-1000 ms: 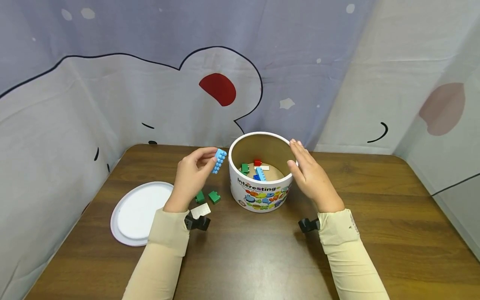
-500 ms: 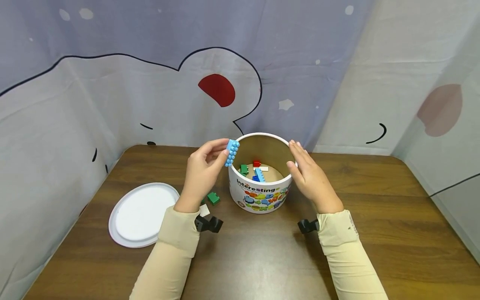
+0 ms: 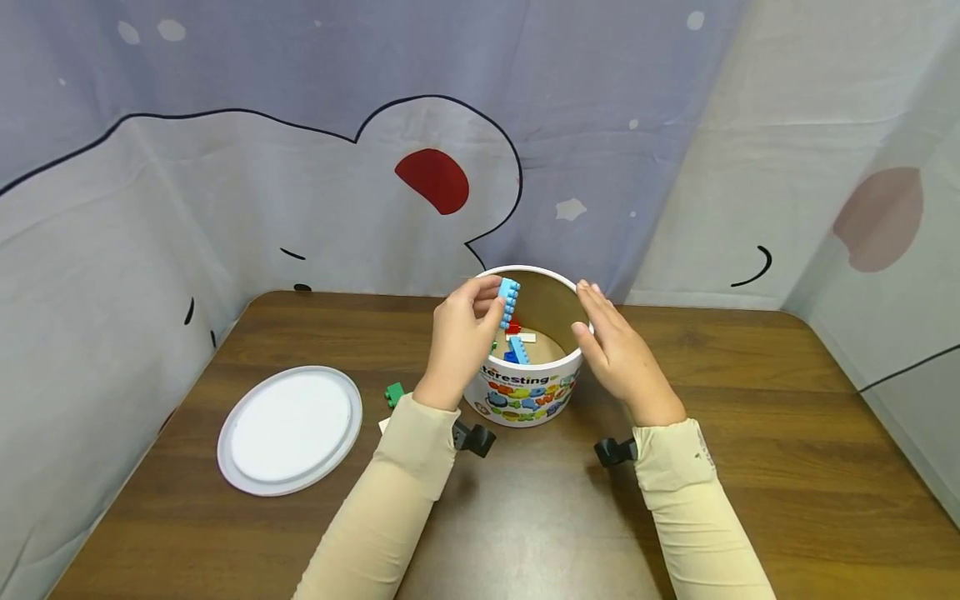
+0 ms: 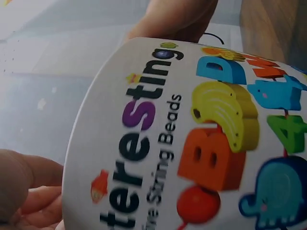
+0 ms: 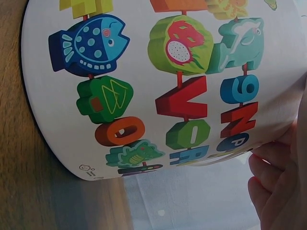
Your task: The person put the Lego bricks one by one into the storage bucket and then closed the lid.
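A light blue building brick [image 3: 509, 302] with rows of studs is pinched between the thumb and fingers of my left hand [image 3: 465, 333], over the opening of a round white tub [image 3: 522, 392]. Fairly straight fingers of my right hand [image 3: 618, 354] rest against the tub's right rim. Inside the tub lie another light blue brick [image 3: 518, 350], a red brick [image 3: 513, 327], a white brick [image 3: 522, 337] and a dark blue brick [image 3: 511, 357]. In the left wrist view the tub's printed wall [image 4: 158, 143] hides the held brick.
A round white lid [image 3: 291, 429] lies on the wooden table [image 3: 547, 517] at the left. Between it and the tub sit a green brick [image 3: 393, 393] and a white piece [image 3: 384, 425], the latter partly hidden by my left sleeve. A printed curtain [image 3: 337, 200] hangs behind.
My left hand has carried the light blue brick rightward, from beside the tub to over its opening. The right hand has stayed at the rim.
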A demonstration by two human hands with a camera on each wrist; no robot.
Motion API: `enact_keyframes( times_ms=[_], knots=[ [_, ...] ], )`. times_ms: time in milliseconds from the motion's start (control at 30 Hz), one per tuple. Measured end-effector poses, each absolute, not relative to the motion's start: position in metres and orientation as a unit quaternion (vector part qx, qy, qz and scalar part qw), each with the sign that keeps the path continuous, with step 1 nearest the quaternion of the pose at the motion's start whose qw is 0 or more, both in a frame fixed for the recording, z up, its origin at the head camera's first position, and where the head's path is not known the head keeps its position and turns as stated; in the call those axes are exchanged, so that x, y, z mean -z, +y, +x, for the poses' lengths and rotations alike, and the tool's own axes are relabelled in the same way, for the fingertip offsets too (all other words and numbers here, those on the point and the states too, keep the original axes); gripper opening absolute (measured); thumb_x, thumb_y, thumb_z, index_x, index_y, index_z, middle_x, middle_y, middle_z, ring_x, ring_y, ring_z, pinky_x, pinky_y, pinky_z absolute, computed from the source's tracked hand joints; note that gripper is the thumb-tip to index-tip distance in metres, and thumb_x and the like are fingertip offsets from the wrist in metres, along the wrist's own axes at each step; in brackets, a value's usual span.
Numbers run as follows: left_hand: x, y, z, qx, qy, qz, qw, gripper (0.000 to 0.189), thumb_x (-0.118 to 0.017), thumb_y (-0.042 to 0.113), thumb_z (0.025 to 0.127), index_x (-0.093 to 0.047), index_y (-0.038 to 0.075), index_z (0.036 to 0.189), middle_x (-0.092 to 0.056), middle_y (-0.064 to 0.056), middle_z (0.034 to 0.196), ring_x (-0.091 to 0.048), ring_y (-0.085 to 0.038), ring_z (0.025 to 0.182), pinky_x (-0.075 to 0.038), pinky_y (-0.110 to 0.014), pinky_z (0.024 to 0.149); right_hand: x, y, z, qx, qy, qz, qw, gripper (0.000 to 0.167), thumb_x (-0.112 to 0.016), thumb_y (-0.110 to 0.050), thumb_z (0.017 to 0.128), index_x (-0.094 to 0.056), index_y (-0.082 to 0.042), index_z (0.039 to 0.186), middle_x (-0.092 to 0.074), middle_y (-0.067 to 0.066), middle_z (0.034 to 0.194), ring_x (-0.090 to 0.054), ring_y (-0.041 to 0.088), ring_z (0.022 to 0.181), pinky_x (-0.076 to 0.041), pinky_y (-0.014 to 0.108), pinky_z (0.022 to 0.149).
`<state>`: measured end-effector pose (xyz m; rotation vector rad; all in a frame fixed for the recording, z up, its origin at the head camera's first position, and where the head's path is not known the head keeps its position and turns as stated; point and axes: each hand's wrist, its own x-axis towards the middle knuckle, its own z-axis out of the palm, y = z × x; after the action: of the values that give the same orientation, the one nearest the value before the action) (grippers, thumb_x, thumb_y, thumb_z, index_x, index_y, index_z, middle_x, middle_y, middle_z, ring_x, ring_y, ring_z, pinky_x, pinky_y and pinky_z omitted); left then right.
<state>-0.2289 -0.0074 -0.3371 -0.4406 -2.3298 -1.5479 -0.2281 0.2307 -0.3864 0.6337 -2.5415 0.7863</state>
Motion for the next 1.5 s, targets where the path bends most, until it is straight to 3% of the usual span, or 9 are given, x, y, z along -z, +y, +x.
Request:
enact_keyframes(
  times_ms=[233, 467, 633, 833, 933, 1233, 1500],
  knots=[
    [0.335, -0.001, -0.229, 0.542, -0.803, -0.210, 0.128, 0.032, -0.053, 0.000, 0.103, -0.060, -0.003, 0.133, -0.068, -0.016, 0.125, -0.070, -0.022, 0.110, -0.056, -0.029, 0.092, 0.387, 0.232, -0.228, -0.283, -0.912, 0.221, 0.200, 0.062, -0.036, -0.042, 0.110, -0.034, -0.002, 0.157, -0.032, 0.014, 0.163, -0.026, 0.031, 0.152, -0.017, 0.041, 0.125],
    [0.341, -0.017, -0.225, 0.573, -0.772, -0.230, 0.149, 0.026, -0.053, 0.003, 0.103, -0.064, -0.001, 0.127, -0.070, -0.014, 0.118, -0.070, -0.020, 0.104, -0.057, -0.028, 0.090, 0.388, 0.231, -0.228, -0.287, -0.910, 0.222, 0.200, 0.061, -0.038, -0.041, 0.110, -0.034, -0.003, 0.157, -0.032, 0.014, 0.163, -0.026, 0.032, 0.152, -0.019, 0.041, 0.124],
    [0.342, -0.039, -0.221, 0.580, -0.764, -0.222, 0.174, 0.024, -0.054, 0.003, 0.102, -0.066, -0.001, 0.122, -0.073, -0.014, 0.112, -0.071, -0.022, 0.099, -0.059, -0.031, 0.086, 0.388, 0.230, -0.228, -0.289, -0.910, 0.220, 0.199, 0.061, -0.039, -0.039, 0.110, -0.034, -0.003, 0.158, -0.032, 0.013, 0.163, -0.026, 0.031, 0.152, -0.020, 0.044, 0.124],
    [0.345, -0.067, -0.220, 0.564, -0.782, -0.194, 0.182, 0.020, -0.057, 0.004, 0.101, -0.070, -0.002, 0.116, -0.075, -0.013, 0.104, -0.073, -0.023, 0.093, -0.058, -0.023, 0.079, 0.387, 0.230, -0.228, -0.292, -0.908, 0.222, 0.201, 0.059, -0.040, -0.036, 0.110, -0.034, -0.003, 0.157, -0.033, 0.014, 0.163, -0.026, 0.032, 0.152, -0.020, 0.045, 0.124],
    [0.348, -0.079, -0.222, 0.538, -0.804, -0.182, 0.179, 0.019, -0.057, 0.005, 0.101, -0.071, -0.001, 0.113, -0.075, -0.013, 0.101, -0.073, -0.024, 0.090, -0.057, -0.027, 0.078, 0.387, 0.230, -0.229, -0.293, -0.908, 0.222, 0.200, 0.059, -0.040, -0.036, 0.110, -0.034, -0.003, 0.157, -0.033, 0.014, 0.163, -0.026, 0.032, 0.152, -0.020, 0.045, 0.124],
    [0.361, -0.113, -0.232, 0.387, -0.904, -0.172, 0.059, 0.025, -0.061, 0.013, 0.101, -0.068, 0.002, 0.122, -0.073, -0.014, 0.110, -0.067, -0.030, 0.103, -0.053, -0.048, 0.093, 0.388, 0.232, -0.229, -0.295, -0.908, 0.219, 0.201, 0.060, -0.039, -0.038, 0.110, -0.034, -0.002, 0.157, -0.032, 0.012, 0.163, -0.027, 0.029, 0.152, -0.021, 0.044, 0.124],
    [0.375, -0.130, -0.238, 0.291, -0.943, -0.161, -0.010, 0.028, -0.070, 0.011, 0.096, -0.068, -0.002, 0.121, -0.072, -0.015, 0.107, -0.067, -0.029, 0.099, -0.054, -0.047, 0.089, 0.386, 0.233, -0.228, -0.298, -0.907, 0.219, 0.201, 0.059, -0.040, -0.037, 0.109, -0.035, -0.002, 0.157, -0.033, 0.012, 0.163, -0.027, 0.029, 0.152, -0.021, 0.044, 0.123]
  ],
)
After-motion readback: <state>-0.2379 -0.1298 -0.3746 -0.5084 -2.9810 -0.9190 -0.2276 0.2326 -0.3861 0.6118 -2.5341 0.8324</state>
